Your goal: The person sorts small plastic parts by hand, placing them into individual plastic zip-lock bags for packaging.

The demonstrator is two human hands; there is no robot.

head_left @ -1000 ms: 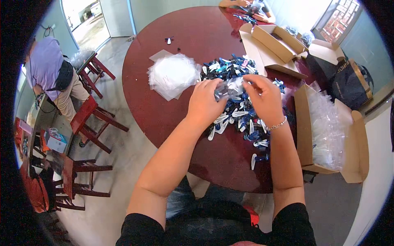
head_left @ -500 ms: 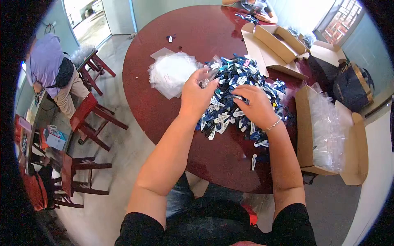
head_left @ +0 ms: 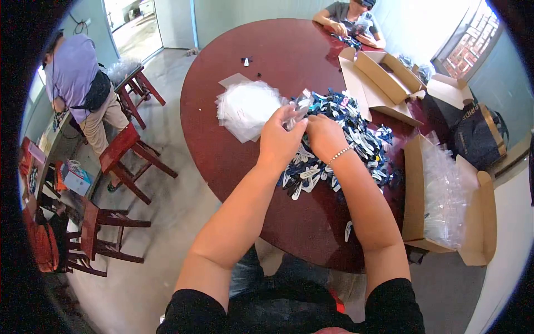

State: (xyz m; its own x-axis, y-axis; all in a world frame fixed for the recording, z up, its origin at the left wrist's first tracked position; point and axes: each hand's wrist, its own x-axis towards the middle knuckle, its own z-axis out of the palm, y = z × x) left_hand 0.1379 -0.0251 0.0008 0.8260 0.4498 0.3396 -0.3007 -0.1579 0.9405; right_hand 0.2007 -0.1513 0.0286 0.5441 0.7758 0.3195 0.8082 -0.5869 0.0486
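My left hand (head_left: 280,139) is closed around a small clear plastic bag (head_left: 302,104), thumb and fingers pinching it over the left side of the heap. My right hand (head_left: 327,139) has come right up beside the left, its fingers bent in at the bag. Whatever its fingertips hold is hidden behind the hand. Below and to the right spreads a heap of snap hair clips (head_left: 359,133) in navy, white and blue. Left of my hands lies a loose stack of flat clear bags (head_left: 250,106) on the round, dark red table (head_left: 222,167).
An open cardboard box (head_left: 414,195) of clear filled bags stands at the right edge. Farther back lies another open box (head_left: 384,72), near a dark bag (head_left: 478,131). One person (head_left: 347,25) sits across the table; another (head_left: 78,72) stands left, near wooden stools (head_left: 125,150).
My right hand has moved from the clip heap leftward to the bag at my left hand. The view has tilted up slightly, showing more of the person across.
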